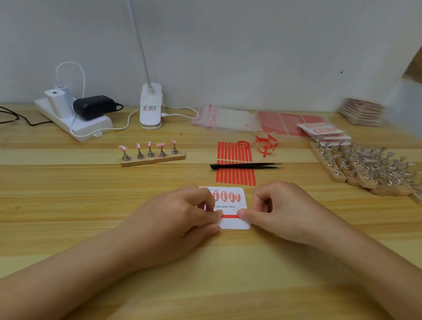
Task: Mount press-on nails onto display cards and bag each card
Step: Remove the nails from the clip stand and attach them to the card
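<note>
On the wooden table [77, 226], both hands, left hand [176, 219] and right hand [276, 213], pinch a red strip [230, 216] across the display card [235, 224]; uneven pressure could lay it crooked, I reckon

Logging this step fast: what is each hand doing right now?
Left hand: pinching the red strip on the display card.
Right hand: pinching the strip's other end.

Both hands [176, 217] [276, 213] apparently pinching.
</note>
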The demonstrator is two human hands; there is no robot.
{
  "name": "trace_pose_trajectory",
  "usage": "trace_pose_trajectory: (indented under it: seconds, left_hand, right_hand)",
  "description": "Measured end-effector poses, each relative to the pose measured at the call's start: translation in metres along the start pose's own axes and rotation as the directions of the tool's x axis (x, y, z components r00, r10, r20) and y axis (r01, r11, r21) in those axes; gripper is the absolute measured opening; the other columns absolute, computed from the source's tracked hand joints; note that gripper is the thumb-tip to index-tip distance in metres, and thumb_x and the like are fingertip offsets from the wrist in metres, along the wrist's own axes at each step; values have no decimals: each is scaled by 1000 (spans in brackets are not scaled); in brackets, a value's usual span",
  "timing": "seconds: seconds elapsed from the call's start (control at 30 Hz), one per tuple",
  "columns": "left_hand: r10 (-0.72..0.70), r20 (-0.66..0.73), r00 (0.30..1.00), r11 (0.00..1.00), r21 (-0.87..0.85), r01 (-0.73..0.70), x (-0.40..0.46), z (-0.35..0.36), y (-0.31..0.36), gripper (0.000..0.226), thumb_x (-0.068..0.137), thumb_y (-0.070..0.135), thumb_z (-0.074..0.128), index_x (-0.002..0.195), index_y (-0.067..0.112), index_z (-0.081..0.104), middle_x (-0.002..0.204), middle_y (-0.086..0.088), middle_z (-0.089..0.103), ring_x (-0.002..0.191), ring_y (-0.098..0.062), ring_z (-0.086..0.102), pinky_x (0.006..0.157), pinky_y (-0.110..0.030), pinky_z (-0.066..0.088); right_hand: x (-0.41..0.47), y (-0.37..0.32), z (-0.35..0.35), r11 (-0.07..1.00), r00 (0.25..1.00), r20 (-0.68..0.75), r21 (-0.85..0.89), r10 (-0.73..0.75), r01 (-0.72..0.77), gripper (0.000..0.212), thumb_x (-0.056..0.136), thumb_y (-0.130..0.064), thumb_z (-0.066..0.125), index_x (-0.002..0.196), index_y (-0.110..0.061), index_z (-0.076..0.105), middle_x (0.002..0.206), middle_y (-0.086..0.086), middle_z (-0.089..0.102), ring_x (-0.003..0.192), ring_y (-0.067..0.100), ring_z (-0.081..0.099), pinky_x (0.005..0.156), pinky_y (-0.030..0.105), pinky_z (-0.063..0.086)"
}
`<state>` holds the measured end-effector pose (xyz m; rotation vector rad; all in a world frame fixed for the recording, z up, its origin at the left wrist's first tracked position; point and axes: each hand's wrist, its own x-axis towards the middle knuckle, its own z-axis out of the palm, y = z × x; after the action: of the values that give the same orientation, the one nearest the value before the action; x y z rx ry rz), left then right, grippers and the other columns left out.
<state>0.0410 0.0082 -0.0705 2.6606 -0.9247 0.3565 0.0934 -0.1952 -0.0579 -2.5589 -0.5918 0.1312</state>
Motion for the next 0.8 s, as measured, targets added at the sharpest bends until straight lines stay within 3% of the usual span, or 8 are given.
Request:
trace_pose_trajectory:
  seconds: [0.1,0.23,0.37,0.53,0.67,0.8]
  left_hand:
    - [-15,12,1000,1000,-25,15,-5,-4,-2,35,86,38,46,87,18,75,93,6,65,72,-8,60,55,-22,50]
    - [-45,15,999,998,-43,46,-12,-6,-2,35,86,38,46,86,17,74,97,8,65,74,-4,62,61,-20,51]
    - [-64,-4,998,997,-34,64,-14,-5,0,35,85,37,47,86,17,75,102,6,68,80,-3,64,63,-19,53]
    - [-101,-5,995,994,-54,100,-14,-3,3,32,85,36,49,85,17,75,104,4,67,76,-3,64,59,-18,52]
    - [-121,-2,993,991,-60,120,-15,-2,2,20,82,28,59,85,17,75,106,2,65,76,-5,64,58,-20,52]
    - [-113,-11,994,992,-59,112,-15,-1,3,27,86,33,52,85,17,74,106,1,65,74,-8,65,56,-22,52]
  right_hand:
    - [-3,3,-3,999,999,11,20,47,-47,33,77,-41,68,56,-21,53,59,-12,50,56,2,45,54,20,33]
    - [-2,5,-5,997,997,33,40,69,-70,31,76,-43,69,57,-22,56,57,-10,49,52,1,44,51,18,32]
    - [0,7,-4,993,998,38,105,45,-49,18,76,-39,70,78,-28,56,62,-11,44,52,0,40,51,16,30]
    - [3,11,-3,987,999,51,158,-12,3,33,81,-36,66,113,-35,56,69,-10,47,55,-9,44,57,9,35]
    - [8,9,5,997,997,-71,64,-35,39,39,83,-47,58,118,-30,58,78,-12,50,68,-3,46,58,13,36]
    - [12,4,8,998,995,-82,22,-60,62,37,84,-46,56,116,-28,60,83,-13,48,74,0,45,60,12,35]
